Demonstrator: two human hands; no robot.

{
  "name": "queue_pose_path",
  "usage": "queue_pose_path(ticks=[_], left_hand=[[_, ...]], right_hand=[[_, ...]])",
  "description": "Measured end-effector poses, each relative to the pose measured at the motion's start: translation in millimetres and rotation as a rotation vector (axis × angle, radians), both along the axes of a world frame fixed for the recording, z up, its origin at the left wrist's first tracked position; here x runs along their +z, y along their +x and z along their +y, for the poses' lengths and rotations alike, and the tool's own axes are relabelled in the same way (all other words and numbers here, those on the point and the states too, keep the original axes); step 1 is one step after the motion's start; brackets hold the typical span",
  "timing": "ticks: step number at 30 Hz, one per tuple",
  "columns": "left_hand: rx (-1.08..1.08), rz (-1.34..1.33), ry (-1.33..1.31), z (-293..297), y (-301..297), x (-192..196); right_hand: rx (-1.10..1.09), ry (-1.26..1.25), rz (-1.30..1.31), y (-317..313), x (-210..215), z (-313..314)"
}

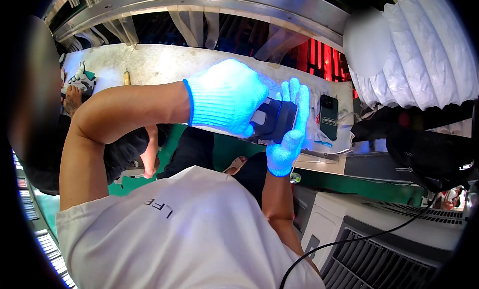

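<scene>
Both of my hands wear white knit gloves lit bright blue. Between them is a dark shoe sole (pixel 275 120) with light grey patches, tilted above the near edge of the bench. My left hand (pixel 228 95) is closed at the sole's left side; glare washes out its fingers. My right hand (pixel 293 132) supports the opposite side against its palm, with the thumb toward me and the fingers reaching up past the sole. The sole's far side is hidden.
A phone (pixel 328 117) lies on the pale bench top (pixel 159 64), right of my hands. Farther left are a small yellowish tube (pixel 126 78) and a co-worker's hand (pixel 73 99) by a white-and-grey shoe (pixel 82 82). A white ribbed duct (pixel 424 49) hangs at right; a black cable (pixel 349 241) crosses below.
</scene>
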State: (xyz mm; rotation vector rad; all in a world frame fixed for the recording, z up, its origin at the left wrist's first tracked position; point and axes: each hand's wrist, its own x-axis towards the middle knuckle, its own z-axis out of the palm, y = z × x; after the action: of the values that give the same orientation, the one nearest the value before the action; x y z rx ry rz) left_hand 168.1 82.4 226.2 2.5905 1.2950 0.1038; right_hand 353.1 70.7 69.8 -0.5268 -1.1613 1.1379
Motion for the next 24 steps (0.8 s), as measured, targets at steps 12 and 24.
queue_pose_path(ticks=[12,24], left_hand=[[0.008,-0.036,-0.021,-5,13,-15],[-0.052,-0.788,0.342,-62,-5,-98]], right_hand=[[-0.189,0.16,-0.505,49,1,-3],[-0.133,0.012,-0.323,48,6,-52]])
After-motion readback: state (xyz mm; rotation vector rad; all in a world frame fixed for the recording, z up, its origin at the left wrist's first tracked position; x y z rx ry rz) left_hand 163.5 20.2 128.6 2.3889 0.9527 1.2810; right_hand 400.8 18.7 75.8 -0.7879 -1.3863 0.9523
